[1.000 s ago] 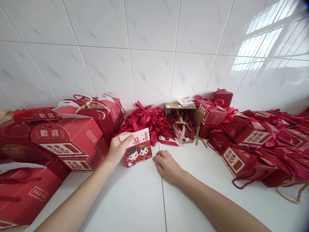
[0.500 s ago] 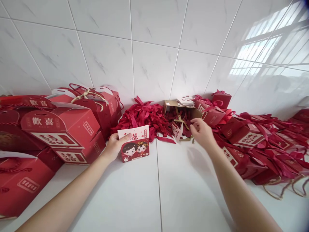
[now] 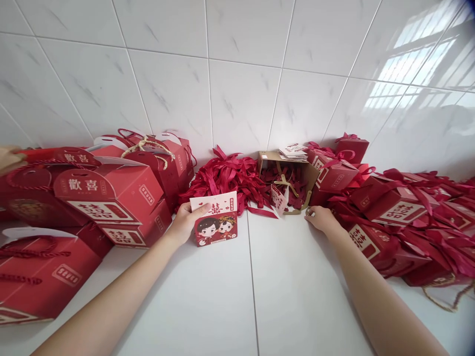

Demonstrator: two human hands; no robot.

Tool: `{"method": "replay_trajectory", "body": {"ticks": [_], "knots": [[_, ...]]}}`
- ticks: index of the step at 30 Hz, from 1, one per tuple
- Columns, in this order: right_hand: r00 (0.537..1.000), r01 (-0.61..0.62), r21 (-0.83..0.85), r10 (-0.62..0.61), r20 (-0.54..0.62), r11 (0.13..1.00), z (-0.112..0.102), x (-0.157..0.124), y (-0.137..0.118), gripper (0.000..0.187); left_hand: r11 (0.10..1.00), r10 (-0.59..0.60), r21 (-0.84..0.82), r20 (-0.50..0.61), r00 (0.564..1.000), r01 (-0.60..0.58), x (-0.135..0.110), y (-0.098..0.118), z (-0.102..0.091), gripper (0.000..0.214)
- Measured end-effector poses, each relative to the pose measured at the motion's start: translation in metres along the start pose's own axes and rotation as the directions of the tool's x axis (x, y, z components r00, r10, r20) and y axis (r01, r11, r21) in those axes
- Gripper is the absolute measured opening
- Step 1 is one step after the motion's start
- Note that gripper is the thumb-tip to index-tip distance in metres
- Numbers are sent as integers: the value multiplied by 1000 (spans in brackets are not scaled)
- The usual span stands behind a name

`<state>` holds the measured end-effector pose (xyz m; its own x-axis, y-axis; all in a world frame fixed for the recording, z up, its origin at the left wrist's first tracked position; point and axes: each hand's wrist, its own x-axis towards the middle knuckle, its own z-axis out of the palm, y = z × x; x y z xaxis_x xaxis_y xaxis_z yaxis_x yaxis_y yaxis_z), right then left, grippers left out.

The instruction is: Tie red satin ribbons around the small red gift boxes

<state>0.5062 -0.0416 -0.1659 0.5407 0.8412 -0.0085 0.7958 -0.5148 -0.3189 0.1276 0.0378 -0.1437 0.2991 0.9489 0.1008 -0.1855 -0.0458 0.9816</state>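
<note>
My left hand [image 3: 183, 225] is closed on a red-and-white card [image 3: 217, 230] printed with a cartoon couple, thumb across its white upper part. Down at the white tiled surface, the fingertips of my right hand [image 3: 319, 218] are pinched together; whatever they pick at is too small to make out. Just left of them stands an open cardboard carton [image 3: 313, 173] with dark red pieces and gold strips inside. A folded printed card [image 3: 280, 199] leans at the carton's mouth. Between the carton and my left hand lies a heap of red ribbons [image 3: 226, 175].
Red gift boxes with rope handles [image 3: 111, 188] are stacked at left, where another person's hand [image 3: 11, 159] touches one. More red boxes tied with ribbon [image 3: 399, 202] pile up at right. White cards [image 3: 293, 151] lie atop the carton. A tiled wall [image 3: 241, 99] rises behind.
My right hand has moved down from the carton's mouth to the surface at its right front. Another person's hand has appeared at the left edge. My left hand still holds the card.
</note>
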Motion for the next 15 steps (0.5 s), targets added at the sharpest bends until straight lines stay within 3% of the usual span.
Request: {"method": "replay_trajectory", "body": {"ticks": [4, 8, 12, 15], "knots": [[999, 41, 29, -42, 26, 999, -26, -8, 0, 19, 1000, 6, 5, -6, 1000, -6, 1, 0, -1, 35], [988, 130, 145, -140, 66, 981, -77, -35, -8, 25, 999, 23, 30, -24, 999, -22, -2, 0, 5, 38], [948, 298, 481, -316, -45, 825, -115, -80, -33, 34, 991, 30, 126, 29, 999, -33, -15, 5, 24, 41], [895, 369, 657, -441, -62, 657, -121, -107, -56, 35, 975, 44, 212, 117, 992, -68, -30, 13, 43, 43]]}}
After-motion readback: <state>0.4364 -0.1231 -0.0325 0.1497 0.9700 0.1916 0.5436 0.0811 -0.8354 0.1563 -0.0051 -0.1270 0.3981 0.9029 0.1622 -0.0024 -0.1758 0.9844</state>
